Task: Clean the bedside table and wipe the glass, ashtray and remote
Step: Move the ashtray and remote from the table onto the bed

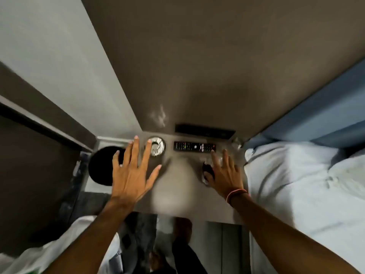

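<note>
The grey bedside table (177,186) lies below me. A round silver ashtray (158,148) sits at its back left, and a black remote (194,146) lies crosswise at the back middle. My left hand (132,173) hovers spread and flat, with its index fingertip over the ashtray's left rim. My right hand (225,173) is spread over the table's right side. A clear glass (206,172) with a dark patch shows just left of that hand, partly hidden by it. I cannot tell whether the hand touches it. Both hands are blurred.
A black round bin (100,165) stands on the floor left of the table. A bed with white pillows (296,184) and a blue headboard (320,119) adjoins the table on the right. A brown wall panel rises behind. A small clear object (237,143) sits at the back right corner.
</note>
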